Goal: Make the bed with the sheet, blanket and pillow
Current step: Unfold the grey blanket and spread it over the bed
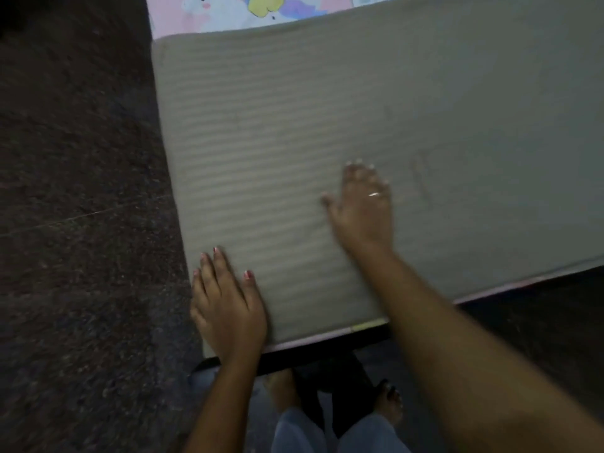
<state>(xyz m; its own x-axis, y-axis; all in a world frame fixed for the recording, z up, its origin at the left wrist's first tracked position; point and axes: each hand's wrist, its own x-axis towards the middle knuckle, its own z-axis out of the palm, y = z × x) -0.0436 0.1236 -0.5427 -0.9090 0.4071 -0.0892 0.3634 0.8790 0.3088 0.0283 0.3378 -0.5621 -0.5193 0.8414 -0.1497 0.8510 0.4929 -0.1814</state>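
Dark speckled stone floor (pixel 81 273) is seen across the left side and lower right, crossed by a thin pale joint line (pixel 98 212). Bare feet (pixel 282 390) are seen on it at bottom centre, partly covered by light blue trouser legs (pixel 369 434).

Your way across the grey blanket (pixel 294 142) is open at centre and right. The dark floor (pixel 75 191) runs free down the left; only the patterned sheet (pixel 228 11) lies beyond, at top.

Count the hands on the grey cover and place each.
2. The left hand lies flat at the near-left corner of the grey cover; the right hand is spread flat nearer its middle.
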